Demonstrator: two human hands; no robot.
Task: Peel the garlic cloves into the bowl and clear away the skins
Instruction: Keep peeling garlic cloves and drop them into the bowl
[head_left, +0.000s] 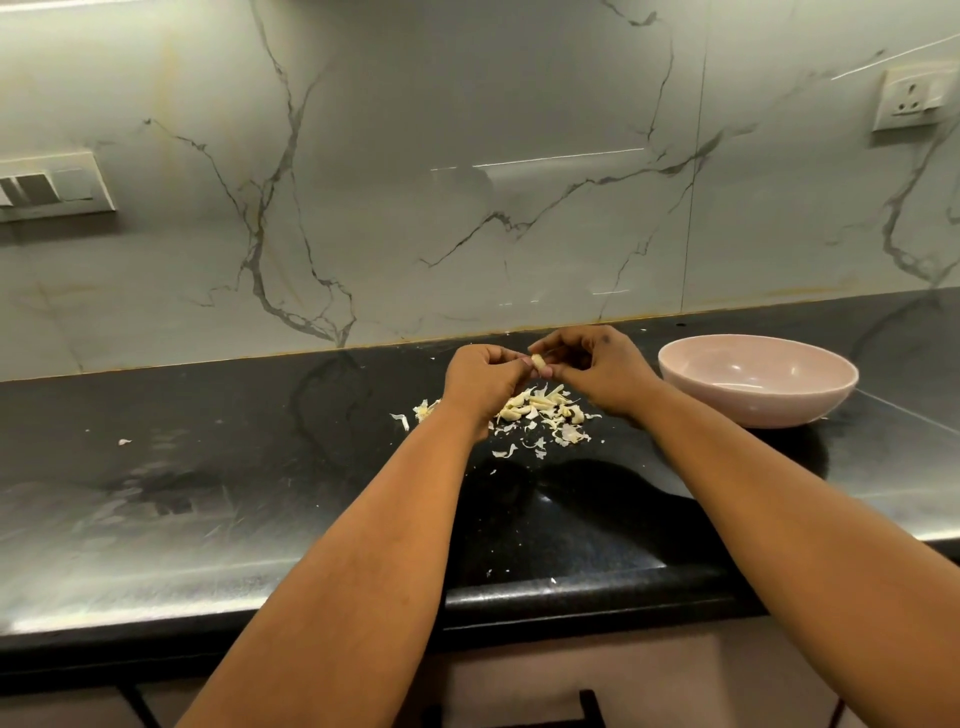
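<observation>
A pale garlic clove (540, 364) is held in the air between both hands, above the black counter (260, 467). My left hand (483, 382) pinches its left end with curled fingers. My right hand (597, 366) pinches its right side with thumb and fingertips. Below the hands lies a heap of garlic cloves and papery skins (540, 415). A pink bowl (757, 380) stands to the right of my right hand; the part of its inside that I can see holds nothing.
Loose skin flakes are scattered on the counter, one far left (124, 442) and some near the front edge (552, 580). The marble backsplash (467, 182) rises just behind the hands, with a switch plate (52, 187) on the left and a socket (914, 98) on the right.
</observation>
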